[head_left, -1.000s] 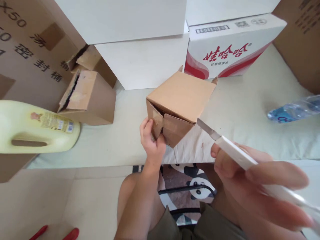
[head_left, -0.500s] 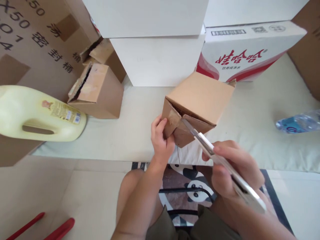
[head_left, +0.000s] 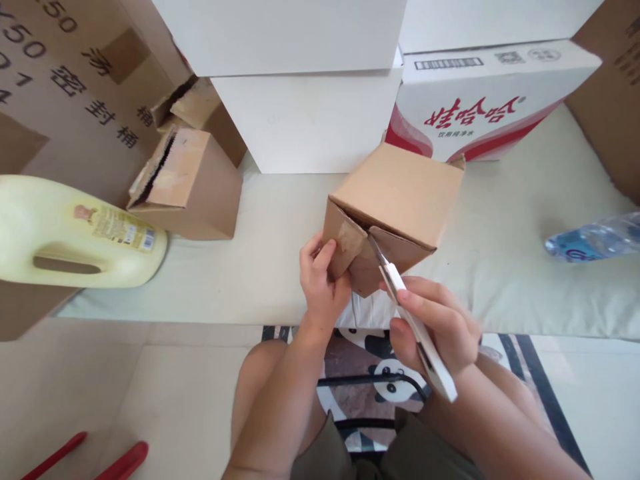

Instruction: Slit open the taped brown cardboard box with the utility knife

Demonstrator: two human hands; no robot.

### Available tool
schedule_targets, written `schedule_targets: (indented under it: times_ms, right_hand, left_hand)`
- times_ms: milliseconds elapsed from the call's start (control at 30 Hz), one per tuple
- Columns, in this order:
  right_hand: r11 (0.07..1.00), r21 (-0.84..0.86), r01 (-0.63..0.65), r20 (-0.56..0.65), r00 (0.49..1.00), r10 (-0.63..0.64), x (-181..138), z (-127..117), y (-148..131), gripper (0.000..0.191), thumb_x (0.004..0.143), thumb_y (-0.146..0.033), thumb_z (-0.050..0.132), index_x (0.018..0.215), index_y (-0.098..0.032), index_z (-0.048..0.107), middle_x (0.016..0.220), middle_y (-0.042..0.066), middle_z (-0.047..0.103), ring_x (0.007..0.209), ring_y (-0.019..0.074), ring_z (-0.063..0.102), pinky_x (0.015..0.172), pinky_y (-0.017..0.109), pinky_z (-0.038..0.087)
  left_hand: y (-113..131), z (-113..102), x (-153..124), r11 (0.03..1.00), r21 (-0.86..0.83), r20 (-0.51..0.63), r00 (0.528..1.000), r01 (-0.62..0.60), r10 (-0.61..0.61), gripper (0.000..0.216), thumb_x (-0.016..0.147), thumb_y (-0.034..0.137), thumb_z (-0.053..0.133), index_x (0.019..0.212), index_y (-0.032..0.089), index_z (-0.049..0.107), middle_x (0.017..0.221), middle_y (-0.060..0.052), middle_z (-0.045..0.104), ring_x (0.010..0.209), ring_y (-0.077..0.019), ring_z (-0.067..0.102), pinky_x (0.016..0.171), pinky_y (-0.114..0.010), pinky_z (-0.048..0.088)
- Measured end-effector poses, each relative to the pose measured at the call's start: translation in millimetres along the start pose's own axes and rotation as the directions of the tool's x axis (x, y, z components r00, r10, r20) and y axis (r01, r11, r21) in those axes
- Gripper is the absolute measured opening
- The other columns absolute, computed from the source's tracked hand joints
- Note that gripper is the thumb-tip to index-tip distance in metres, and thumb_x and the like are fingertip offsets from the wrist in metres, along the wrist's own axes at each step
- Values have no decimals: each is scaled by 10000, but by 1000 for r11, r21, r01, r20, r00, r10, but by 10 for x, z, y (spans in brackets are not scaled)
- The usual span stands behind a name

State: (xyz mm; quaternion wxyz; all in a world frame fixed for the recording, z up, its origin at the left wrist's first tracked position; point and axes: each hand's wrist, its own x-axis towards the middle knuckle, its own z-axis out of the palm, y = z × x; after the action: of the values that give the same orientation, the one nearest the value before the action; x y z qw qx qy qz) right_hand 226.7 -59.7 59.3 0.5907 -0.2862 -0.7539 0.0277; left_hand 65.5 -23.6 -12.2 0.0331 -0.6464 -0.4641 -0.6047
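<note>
Both hands work at the near corner of a small brown cardboard box, tilted on the pale cushioned surface. Left hand pinches the box's taped flap at 9 o'clock of the corner; right hand is closed around a white-handled utility knife, blade tip hidden in the flap seam. Open room lies at 3 o'clock toward a clear plastic water bottle, cut off by the frame. At 10 o'clock sit a torn brown carton and a yellow plastic jug. At 12 o'clock white boxes stand just behind, beside a red-and-white printed case.
</note>
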Motion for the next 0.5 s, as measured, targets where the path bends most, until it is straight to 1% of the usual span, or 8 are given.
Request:
schedule_targets:
  times_ms: [100,167,233,300,400,433,467,500]
  right_hand:
    - [999,22,29,-72,997,-27,-25,76,36,329,899,-131,589,1222,-164,640,898,93,715,833,214,743,612,322,613]
    - [999,9,42,-115,992,-41,-37,106,44,289,911,-155,576,1192,-179,642,894,83,714,856,225,755,658,350,613]
    - [999,-24,33,-151,988,-36,-57,120,52,239,913,-169,569,1138,-187,646,875,68,713,926,251,773,765,398,611]
    - [998,-70,-1,-154,988,-10,-100,130,76,189,911,-182,557,1066,-203,662,835,38,706,1027,276,774,932,452,580]
    - [991,-112,-67,-62,996,60,-201,164,161,153,930,-200,511,883,-226,654,837,13,725,1184,293,731,1199,527,399]
    - [991,-96,-90,-44,995,86,-233,181,197,188,949,-218,485,832,-231,632,855,14,735,1211,298,719,1234,556,350]
    - [992,-57,-114,-54,992,111,-256,198,230,230,972,-248,455,801,-235,608,880,21,743,1218,305,715,1233,590,344]
    - [991,1,-135,-88,987,134,-267,212,257,269,994,-288,425,788,-239,590,903,33,746,1207,312,718,1202,620,379]
  left_hand:
    - [39,-7,-2,1000,24,1,1000,-13,13,709,797,40,565,1443,319,474,1328,-104,586,1159,-221,631,901,-375,561]
    - [76,-12,2,999,41,2,1000,-18,18,691,799,70,614,1431,318,485,1304,-101,597,1125,-223,643,873,-372,564]
    - [125,-15,12,998,55,-2,1000,-26,26,656,797,103,667,1400,307,510,1275,-96,609,1095,-219,653,855,-365,565]
    - [178,-17,23,998,57,-2,1000,-23,23,570,803,122,682,1336,277,552,1229,-92,627,1062,-210,660,834,-348,561]
    - [233,-13,19,997,78,-11,1000,25,-24,292,832,96,635,1094,225,621,968,-34,639,858,-156,642,713,-281,510]
    - [237,-11,11,994,84,-22,998,64,-62,194,843,88,618,989,216,614,863,-6,603,773,-137,605,669,-265,476]
    - [232,-9,0,989,79,-35,992,122,-119,133,857,87,602,901,212,589,786,15,555,709,-123,560,638,-257,443]
    - [220,-8,-10,979,57,-43,980,196,-194,118,875,103,591,844,212,559,744,27,516,674,-117,523,623,-256,421]
